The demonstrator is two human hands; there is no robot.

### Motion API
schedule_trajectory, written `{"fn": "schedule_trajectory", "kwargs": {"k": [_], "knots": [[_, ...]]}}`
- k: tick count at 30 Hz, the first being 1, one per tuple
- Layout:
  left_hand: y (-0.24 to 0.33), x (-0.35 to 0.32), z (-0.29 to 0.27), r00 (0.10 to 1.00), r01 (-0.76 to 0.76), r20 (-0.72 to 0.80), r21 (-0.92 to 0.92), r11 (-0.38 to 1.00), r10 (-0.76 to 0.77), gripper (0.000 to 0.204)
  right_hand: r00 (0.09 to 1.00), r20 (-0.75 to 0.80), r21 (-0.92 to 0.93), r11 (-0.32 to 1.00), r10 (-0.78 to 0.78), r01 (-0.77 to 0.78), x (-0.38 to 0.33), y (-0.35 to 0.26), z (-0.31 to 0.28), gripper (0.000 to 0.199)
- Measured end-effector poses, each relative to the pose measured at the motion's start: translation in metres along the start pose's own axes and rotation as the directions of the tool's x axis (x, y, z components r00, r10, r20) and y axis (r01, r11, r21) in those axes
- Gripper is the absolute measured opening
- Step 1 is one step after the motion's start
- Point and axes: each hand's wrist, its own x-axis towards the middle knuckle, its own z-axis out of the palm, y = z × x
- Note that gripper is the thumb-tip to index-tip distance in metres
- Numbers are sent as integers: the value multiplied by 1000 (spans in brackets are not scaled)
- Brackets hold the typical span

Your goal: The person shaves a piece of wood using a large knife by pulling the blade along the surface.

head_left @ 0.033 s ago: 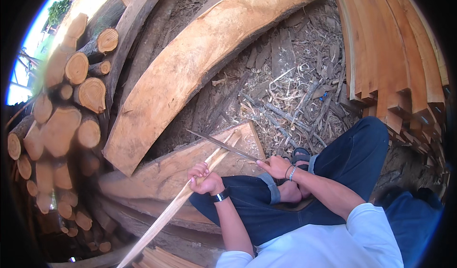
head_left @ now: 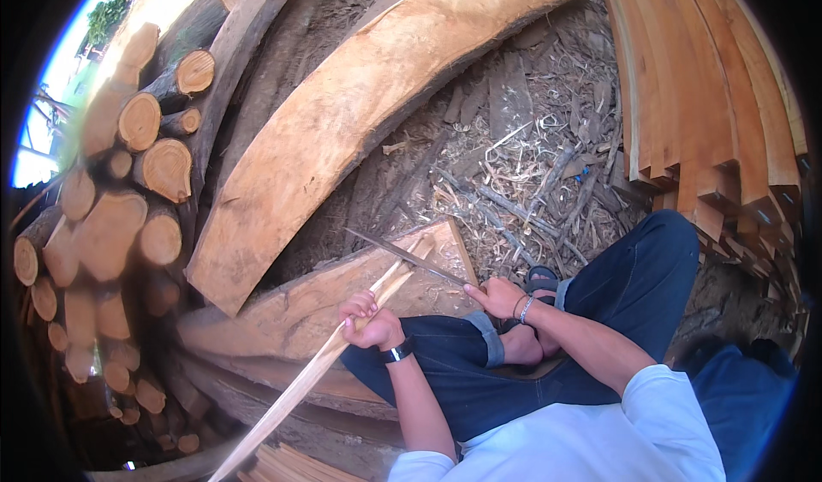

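Fingers of the left hand (head_left: 371,321) wrap snugly around a pale stick (head_left: 295,384), apparently to steady it, while those of the right hand (head_left: 498,298) close on a knife (head_left: 442,273) crossing the stick near its upper end, above a board (head_left: 447,251). Left of the stick, the knife's tip has open room before a slab's (head_left: 360,110) edge; trousered legs (head_left: 634,281) crowd the right.

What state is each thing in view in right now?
Long pale wooden stick: held slanting
Left hand: closed around the stick
Thin dark metal blade: crossing the stick near its far end
Right hand: closed at the blade's near end
Broad curved tan wooden slab: lying, sawn face showing
Round brown logs: sawn across, stacked
Reddish sawn planks: stacked
Curled pale wood shavings: scattered
Dark blue trousers: cuffs rolled
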Motion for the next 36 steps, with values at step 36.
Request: {"fn": "schedule_trajectory", "kwargs": {"k": [36], "knots": [[0, -1, -4, 1000, -1, 14, -15, 1000, 1, 26, 998, 55, -25, 999, 43, -41, -1, -7, -7, 87]]}}
